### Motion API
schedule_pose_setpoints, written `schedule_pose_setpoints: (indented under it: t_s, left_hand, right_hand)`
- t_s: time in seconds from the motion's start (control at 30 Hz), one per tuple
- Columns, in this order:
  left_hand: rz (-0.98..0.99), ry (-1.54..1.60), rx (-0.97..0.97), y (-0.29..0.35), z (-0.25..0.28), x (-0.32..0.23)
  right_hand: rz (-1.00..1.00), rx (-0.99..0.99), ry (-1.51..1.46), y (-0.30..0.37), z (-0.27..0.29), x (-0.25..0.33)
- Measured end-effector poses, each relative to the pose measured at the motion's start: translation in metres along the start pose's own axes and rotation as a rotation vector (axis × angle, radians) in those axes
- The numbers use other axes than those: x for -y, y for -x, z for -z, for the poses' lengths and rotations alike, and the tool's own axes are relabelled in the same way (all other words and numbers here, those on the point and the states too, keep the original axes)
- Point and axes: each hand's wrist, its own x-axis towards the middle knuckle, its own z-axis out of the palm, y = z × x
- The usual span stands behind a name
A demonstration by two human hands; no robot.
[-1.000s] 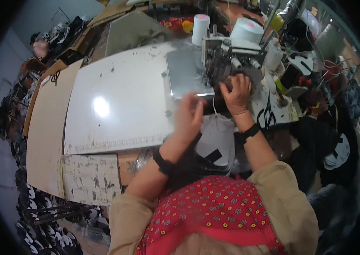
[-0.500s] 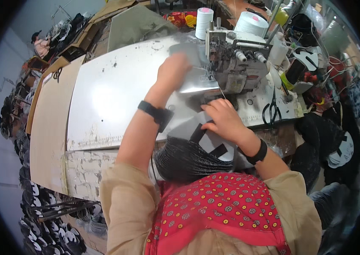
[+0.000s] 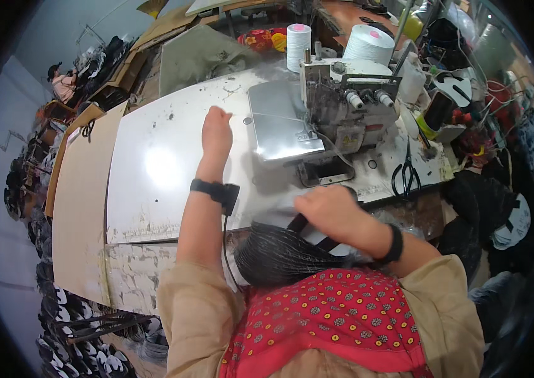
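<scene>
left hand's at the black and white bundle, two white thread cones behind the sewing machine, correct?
Wrong hand: the head view shows the right hand at the black and white bundle; the left hand is over the white tabletop. Two white thread cones stand behind the sewing machine.

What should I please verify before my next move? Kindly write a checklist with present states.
1. Left hand away from the sewing machine: ok, over the white tabletop.
2. Right hand at the black-and-white bundle: ok.
3. Right hand's grip on it: cannot tell, blurred.
4. Scissors lying right of the machine: ok.
5. Thread cones upright: ok.
6. Machine stopped: cannot tell.
</scene>
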Motion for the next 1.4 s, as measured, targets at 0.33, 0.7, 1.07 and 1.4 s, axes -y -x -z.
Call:
schedule_pose_setpoints:
  t_s: [0.33,0.7,1.07,1.4]
  left_hand:
    - [0.038,0.258,0.18,0.098,0.048,-0.021]
    - [0.41,1.484,0.364,0.066,0.048,-0.101]
    - [0.427,1.025,0.078,0.03,0.019,-0.054]
    - [0.578,0.754,0.483,0.095,0.066,-0.091]
  right_hand:
    - [-0.458,-0.482,-1.355,-0.008,0.053,-0.049]
    - [-0.589,-0.689,-1.105,-0.037,-0.034,-0.06]
    - [-0.227,-0.679,-0.336,-0.028,-0.042,-0.035]
    - [-0.371,-0.649,-0.275,-0.025,-0.027,-0.051]
